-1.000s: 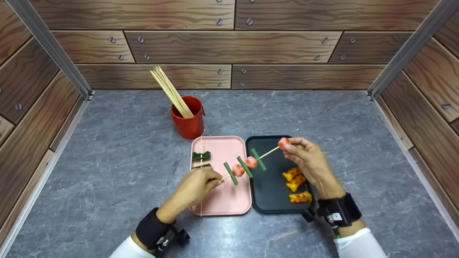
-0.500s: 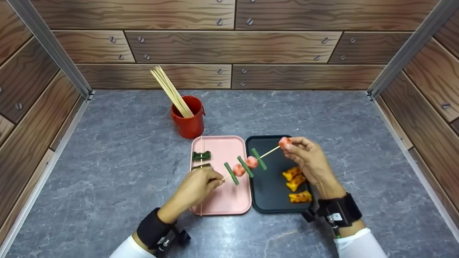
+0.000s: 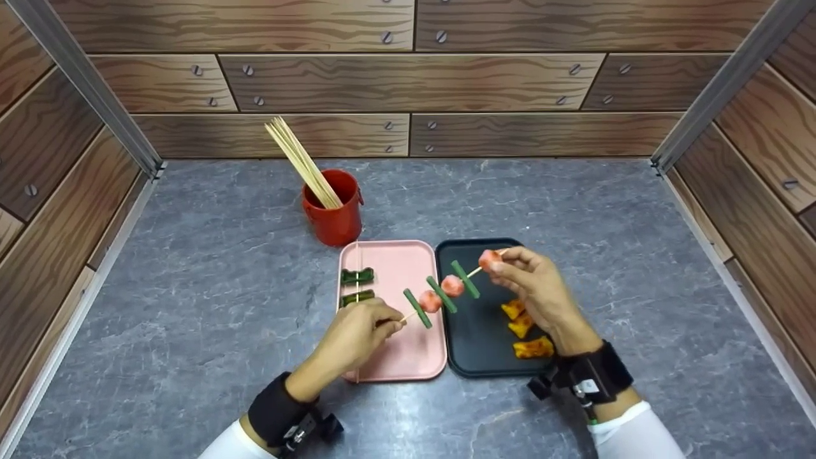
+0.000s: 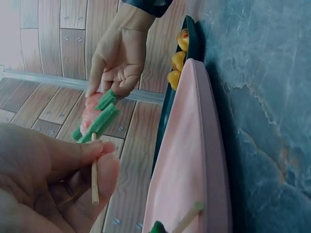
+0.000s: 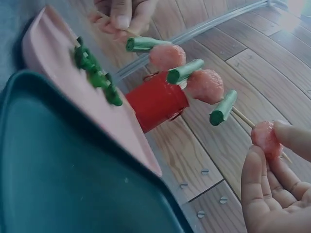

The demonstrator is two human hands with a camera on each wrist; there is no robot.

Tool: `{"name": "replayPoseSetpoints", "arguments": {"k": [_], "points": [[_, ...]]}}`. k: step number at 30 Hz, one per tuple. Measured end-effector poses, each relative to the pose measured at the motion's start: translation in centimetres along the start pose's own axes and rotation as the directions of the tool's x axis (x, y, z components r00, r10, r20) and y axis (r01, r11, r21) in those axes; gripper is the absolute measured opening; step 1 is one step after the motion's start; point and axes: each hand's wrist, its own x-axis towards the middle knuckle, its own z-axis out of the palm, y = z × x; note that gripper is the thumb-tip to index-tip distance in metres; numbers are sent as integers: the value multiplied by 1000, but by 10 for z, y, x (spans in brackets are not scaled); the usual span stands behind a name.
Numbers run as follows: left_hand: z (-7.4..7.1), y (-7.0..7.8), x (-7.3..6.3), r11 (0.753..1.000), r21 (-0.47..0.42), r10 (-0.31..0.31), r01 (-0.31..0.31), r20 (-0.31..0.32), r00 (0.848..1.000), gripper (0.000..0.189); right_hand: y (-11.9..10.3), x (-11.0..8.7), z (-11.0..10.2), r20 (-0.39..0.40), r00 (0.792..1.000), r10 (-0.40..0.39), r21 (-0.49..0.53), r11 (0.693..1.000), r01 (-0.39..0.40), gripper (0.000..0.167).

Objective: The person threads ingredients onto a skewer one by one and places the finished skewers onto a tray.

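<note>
My left hand (image 3: 363, 328) pinches the lower end of a bamboo skewer (image 5: 243, 117) between thumb and fingers. Threaded along it are green stick-like pieces (image 3: 417, 308) alternating with pink balls (image 3: 452, 285). With thumb and fingertips, my right hand (image 3: 539, 287) pinches another pink ball (image 5: 266, 140) near the upper end. In the right wrist view the skewer's tip pokes out beyond that ball. The loaded skewer slants up to the right over a pink tray (image 3: 408, 360) and a dark tray (image 3: 478, 347).
On the pink tray's left side lies a second skewer with dark green pieces (image 3: 357, 276), partly hidden by my left hand. Browned yellow pieces (image 3: 534, 348) lie on the dark tray's right. Behind the trays stands a red bucket (image 3: 338, 223) with several bare skewers (image 3: 303, 159). Wood-patterned walls enclose the table.
My right hand and its pink ball have moved left and slightly down along the skewer, closer to the top green piece. The left hand has shifted slightly right.
</note>
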Motion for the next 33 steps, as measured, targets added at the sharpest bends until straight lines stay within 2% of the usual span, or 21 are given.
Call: {"name": "replayPoseSetpoints", "arguments": {"k": [4,9,11,16,20,27,33], "points": [[-2,1,-2,1000,2,-24,24,-26,999,9,2,0,9,1,1000,-11,11,1000,11,21],[0,4,-4,999,-15,-33,33,-10,999,8,5,-2,15,95,995,10,-60,998,-4,19],[2,4,-3,999,-23,-30,30,0,1000,8,4,-3,15,108,994,5,-68,998,2,18],[9,5,-1,1000,-20,5,-4,51,999,9,-1,-5,16,90,996,-2,-68,998,8,21],[15,7,-1,999,-37,-9,12,99,995,8,-3,-6,19,57,998,4,-68,998,0,21],[19,9,-1,997,-72,-33,40,90,995,7,-4,-7,20,28,1000,0,-39,999,1,23],[21,12,-4,990,-126,-45,61,126,991,6,-3,-6,20,27,1000,-2,-102,995,5,30]]}}
